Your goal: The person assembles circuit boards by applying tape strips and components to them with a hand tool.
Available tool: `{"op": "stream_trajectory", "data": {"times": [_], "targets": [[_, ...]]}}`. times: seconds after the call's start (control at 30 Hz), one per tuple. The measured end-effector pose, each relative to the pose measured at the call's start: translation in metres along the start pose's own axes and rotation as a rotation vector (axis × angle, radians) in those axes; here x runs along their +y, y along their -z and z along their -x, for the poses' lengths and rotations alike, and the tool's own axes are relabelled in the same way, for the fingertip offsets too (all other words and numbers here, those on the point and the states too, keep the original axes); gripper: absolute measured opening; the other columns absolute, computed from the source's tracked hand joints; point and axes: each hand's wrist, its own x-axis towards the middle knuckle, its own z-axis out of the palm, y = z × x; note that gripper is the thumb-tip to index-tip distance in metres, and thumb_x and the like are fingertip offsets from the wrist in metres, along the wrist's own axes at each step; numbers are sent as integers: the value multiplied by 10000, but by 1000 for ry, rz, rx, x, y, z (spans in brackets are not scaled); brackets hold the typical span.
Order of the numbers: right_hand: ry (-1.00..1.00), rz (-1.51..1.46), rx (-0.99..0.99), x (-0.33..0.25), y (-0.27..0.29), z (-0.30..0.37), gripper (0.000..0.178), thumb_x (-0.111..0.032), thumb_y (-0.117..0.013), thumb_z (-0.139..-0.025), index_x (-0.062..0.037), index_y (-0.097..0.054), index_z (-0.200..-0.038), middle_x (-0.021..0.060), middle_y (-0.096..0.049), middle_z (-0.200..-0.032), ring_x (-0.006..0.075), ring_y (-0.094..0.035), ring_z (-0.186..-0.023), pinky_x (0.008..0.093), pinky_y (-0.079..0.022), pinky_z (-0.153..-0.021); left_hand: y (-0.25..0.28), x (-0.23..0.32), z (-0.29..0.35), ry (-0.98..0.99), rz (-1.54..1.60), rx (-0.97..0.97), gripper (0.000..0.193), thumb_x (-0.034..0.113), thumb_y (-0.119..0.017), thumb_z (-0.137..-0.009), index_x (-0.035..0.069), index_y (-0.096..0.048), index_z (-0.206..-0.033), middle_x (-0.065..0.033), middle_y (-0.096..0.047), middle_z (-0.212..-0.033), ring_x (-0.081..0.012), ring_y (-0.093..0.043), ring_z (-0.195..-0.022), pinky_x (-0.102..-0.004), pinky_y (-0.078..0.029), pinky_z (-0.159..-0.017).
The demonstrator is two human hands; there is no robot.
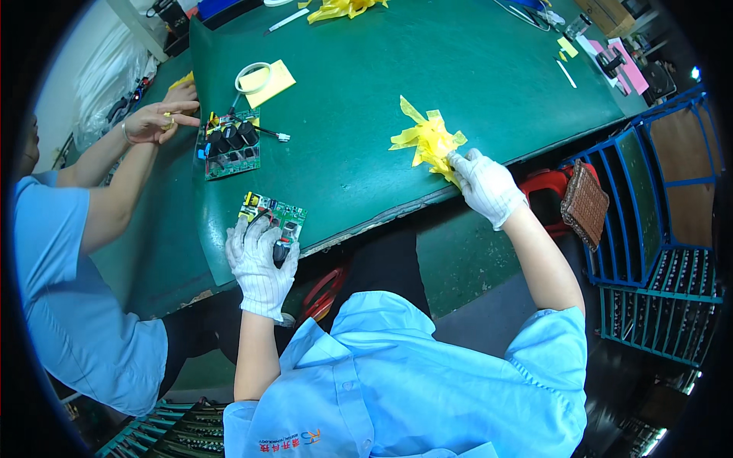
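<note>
My left hand (259, 263), in a white glove, rests at the table's near edge. Its fingers are bent over a green circuit board (294, 214) with black, yellow and blue parts, and its thumb lies along the board's near right side. Part of that board is hidden under the glove. Farther right, my right hand (485, 183), also gloved, pinches the near end of a bunch of yellow tape strips (430, 140) on the tabletop. The strips fan out away from my fingers.
A second circuit board (230, 145) with a cable lies by a co-worker's hands (156, 122) at the left. Behind it are a white tape roll (253, 78) and yellow paper (272, 84). More yellow strips (343, 8) lie at the far edge. Blue racks (649, 183) stand right.
</note>
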Motion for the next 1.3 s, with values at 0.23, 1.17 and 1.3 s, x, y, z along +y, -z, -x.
{"op": "stream_trajectory", "data": {"times": [0.23, 1.17, 1.3], "targets": [[69, -146, -31, 25, -19, 29, 424, -57, -579, -882, -53, -560, -1305, 204, -644, -1010, 373, -652, -860, 420, -534, -726, -3, -1, -3, -26, -27, 12, 459, 211, -823, -666, 168, -586, -1056, -49, -571, -1230, -364, -456, -1269, -613, -331, -1073], [-16, -646, 233, -107, -53, 59, 244, -103, -617, -919, 3, -569, -1133, 220, -691, -942, 396, -684, -843, 454, -551, -745, 26, 3, -7, 104, -56, -125, 623, 307, -805, -701, 137, -582, -1257, -106, -562, -1306, -344, -525, -1193, -486, -452, -924], [-75, -708, 219, -130, -65, 58, 262, -137, -619, -922, 11, -560, -1130, 229, -686, -934, 414, -674, -834, 459, -548, -735, 25, 0, -9, 47, -62, -168, 542, 317, -793, -717, 147, -616, -1201, -77, -592, -1263, -349, -537, -1173, -487, -450, -941]]}}
